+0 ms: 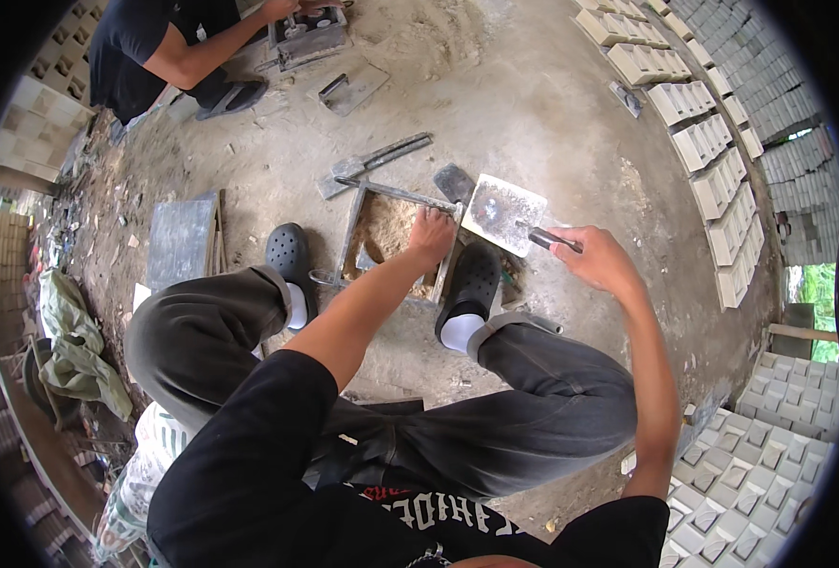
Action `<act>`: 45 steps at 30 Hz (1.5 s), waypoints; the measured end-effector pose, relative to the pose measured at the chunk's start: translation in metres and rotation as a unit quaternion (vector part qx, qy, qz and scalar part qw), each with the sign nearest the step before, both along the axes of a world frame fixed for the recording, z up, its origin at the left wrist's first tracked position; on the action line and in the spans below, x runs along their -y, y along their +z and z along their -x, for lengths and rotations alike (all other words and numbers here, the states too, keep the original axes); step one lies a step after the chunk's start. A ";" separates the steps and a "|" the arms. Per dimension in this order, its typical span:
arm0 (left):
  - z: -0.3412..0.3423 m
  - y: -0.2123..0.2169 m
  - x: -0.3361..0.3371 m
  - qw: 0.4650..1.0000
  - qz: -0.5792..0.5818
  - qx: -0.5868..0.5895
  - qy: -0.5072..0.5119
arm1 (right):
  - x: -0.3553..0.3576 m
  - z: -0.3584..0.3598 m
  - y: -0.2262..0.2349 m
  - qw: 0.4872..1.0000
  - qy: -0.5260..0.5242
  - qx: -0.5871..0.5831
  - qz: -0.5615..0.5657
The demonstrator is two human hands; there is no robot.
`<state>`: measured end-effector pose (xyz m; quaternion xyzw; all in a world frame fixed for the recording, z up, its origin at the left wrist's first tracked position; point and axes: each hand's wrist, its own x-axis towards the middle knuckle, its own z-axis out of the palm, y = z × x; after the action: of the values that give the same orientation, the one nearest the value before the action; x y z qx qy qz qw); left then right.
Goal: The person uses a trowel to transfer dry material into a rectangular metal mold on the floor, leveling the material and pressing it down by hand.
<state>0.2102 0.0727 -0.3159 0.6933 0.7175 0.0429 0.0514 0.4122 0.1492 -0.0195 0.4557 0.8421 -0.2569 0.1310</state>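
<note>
The metal mould frame [396,237] sits on the dusty ground between the person's two black clogs, an open rectangular box with thin steel walls, packed with damp, sandy brown mix. Steel of that kind looks stiff and, filled as it is, probably heavy, so it would be best taken by its walls or by the bar along its far edge rather than by anything inside; the fill looks crumbly and would likely break if jolted. The left hand [431,234] presses down at the frame's far right corner, fingers curled onto the rim or the mix there (which of the two cannot be told from this angle). The right hand [601,258] is closed around the dark handle of a flat metal plate [503,212], a grey, dust-speckled square lying just beside the frame's right corner; it looks rigid and fairly light, and the handle is the obvious hold. Beyond the frame lie a trowel [372,163] and a small dark scoop blade [454,182]. A dark flat slab [181,241] lies to the left. Farther off, another person [168,43] crouches over a second mould [308,36], and rows of pale finished blocks [713,161] curve along the right side.
</note>
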 end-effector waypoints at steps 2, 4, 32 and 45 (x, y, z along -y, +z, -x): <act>-0.002 0.001 -0.005 0.997 -0.018 0.050 0.050 | -0.003 -0.003 -0.001 1.000 -0.004 0.002 -0.004; -0.003 0.003 -0.009 0.990 0.003 0.103 0.099 | -0.002 -0.003 0.001 1.000 -0.007 0.010 0.000; 0.019 -0.022 -0.008 0.984 -0.115 0.138 -0.002 | 0.003 0.004 0.009 1.000 -0.021 0.011 -0.012; 0.120 -0.012 0.039 0.954 -0.038 0.264 0.136 | 0.004 0.004 0.013 0.999 -0.018 0.050 0.001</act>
<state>0.0902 0.0332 -0.3276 0.5544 0.7639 0.2581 0.2062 0.4085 0.1455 -0.0064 0.4826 0.8261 -0.2369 0.1688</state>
